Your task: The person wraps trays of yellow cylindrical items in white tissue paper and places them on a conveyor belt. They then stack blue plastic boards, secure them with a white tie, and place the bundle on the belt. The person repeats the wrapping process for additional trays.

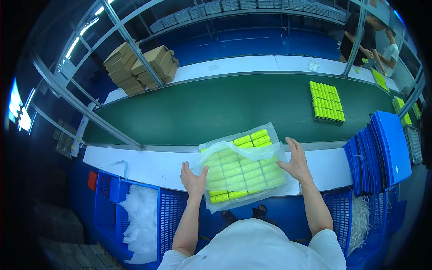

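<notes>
A tray of bright yellow-green cylinders (219,198), set in rows, lies in front of me on the white work surface. A translucent plastic sheet or bag (243,158) covers most of it, its crumpled edge running across the far rows. The tray's near edge reaches over the front of the surface. My left hand (194,181) is at the left side of the tray, fingers spread, thumb against the plastic. At the right side, my right hand (296,161) has its fingers apart and its thumb by the plastic's edge. Neither hand is closed round anything.
Beyond the white ledge (148,163) runs a green conveyor belt (202,103) carrying another cylinder tray (326,102). Blue folders (378,153) stand at right. Blue baskets (172,216) hold white plastic (140,220) and strips (358,220). Cartons (155,63) and people (360,42) are behind.
</notes>
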The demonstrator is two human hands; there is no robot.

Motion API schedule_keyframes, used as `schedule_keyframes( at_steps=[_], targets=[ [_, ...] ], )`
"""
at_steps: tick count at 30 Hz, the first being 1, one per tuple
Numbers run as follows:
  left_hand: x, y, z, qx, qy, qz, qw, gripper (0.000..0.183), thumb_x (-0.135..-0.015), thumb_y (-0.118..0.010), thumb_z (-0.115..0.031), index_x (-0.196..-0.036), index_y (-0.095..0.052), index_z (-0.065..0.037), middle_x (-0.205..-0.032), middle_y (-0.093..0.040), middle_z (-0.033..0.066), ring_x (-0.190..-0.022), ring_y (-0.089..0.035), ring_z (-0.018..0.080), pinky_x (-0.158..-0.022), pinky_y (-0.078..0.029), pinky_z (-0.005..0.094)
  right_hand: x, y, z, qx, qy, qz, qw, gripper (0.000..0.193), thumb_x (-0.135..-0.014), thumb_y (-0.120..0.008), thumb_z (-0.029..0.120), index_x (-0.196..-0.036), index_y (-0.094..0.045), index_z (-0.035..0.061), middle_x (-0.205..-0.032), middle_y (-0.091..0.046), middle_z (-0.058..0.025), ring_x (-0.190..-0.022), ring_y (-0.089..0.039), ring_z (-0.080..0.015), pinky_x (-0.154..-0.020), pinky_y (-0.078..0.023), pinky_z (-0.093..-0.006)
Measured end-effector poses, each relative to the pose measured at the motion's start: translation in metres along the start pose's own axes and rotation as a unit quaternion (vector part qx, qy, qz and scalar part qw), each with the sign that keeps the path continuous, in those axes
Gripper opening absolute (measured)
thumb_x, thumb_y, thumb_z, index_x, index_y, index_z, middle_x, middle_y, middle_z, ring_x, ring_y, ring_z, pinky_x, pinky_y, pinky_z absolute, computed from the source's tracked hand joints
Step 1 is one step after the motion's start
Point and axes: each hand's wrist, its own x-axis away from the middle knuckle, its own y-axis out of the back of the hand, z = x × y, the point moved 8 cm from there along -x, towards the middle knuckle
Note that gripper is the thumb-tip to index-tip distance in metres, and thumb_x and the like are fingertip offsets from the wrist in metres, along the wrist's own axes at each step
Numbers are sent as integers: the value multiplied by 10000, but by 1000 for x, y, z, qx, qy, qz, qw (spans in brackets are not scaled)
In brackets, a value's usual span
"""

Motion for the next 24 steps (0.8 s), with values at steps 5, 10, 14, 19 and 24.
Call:
schedule_keyframes(
  at_steps=[5, 10, 14, 19, 24],
  targets=[
    [-9, -27, 53, 186, 170, 47, 966, 799, -800, -806, -317, -1359, -437, 119, -1226, -610, 240, -1160, -604, 331, -984, -479, 408, -47, -44, 25, 7, 216, 90, 972, 415, -802, -715, 135, -1192, -633, 18, -1157, -645, -133, -1139, -588, -276, -910, -487, -406],
    [8, -43, 61, 373, 215, 166, 887, 335, -855, -747, -120, -1106, -625, 65, -921, -696, 96, -770, -648, 143, -692, -517, 288, -75, -90, -66, -471, -271, 66, 837, 181, -886, -662, 162, -969, -689, 3, -798, -635, -20, -737, -605, -146, -651, -479, -313],
    [40, -24, 64, 441, 193, 146, 864, 226, -872, -725, -94, -1051, -660, 27, -871, -693, 64, -701, -613, 110, -645, -498, 272, -93, -93, -111, -345, -276, 52, 896, 215, -899, -661, 194, -933, -709, -13, -778, -658, -30, -683, -597, -131, -623, -478, -311],
    [46, -2, 56, 244, 91, 199, 945, 529, -868, -751, -176, -1300, -543, 47, -1202, -635, 172, -968, -634, 189, -832, -516, 323, -89, -106, -99, -193, -215, 79, 954, 249, -898, -666, 218, -966, -731, -13, -765, -663, -22, -684, -593, -114, -637, -478, -300],
    [-21, 28, 35, 324, 25, 71, 943, 809, -811, -805, -309, -1429, -418, 40, -1373, -526, 225, -1216, -551, 306, -1037, -433, 417, -88, -93, -45, -238, -189, 131, 944, 296, -900, -680, 295, -985, -753, 21, -754, -666, -24, -702, -577, -106, -647, -466, -318]
  ],
)
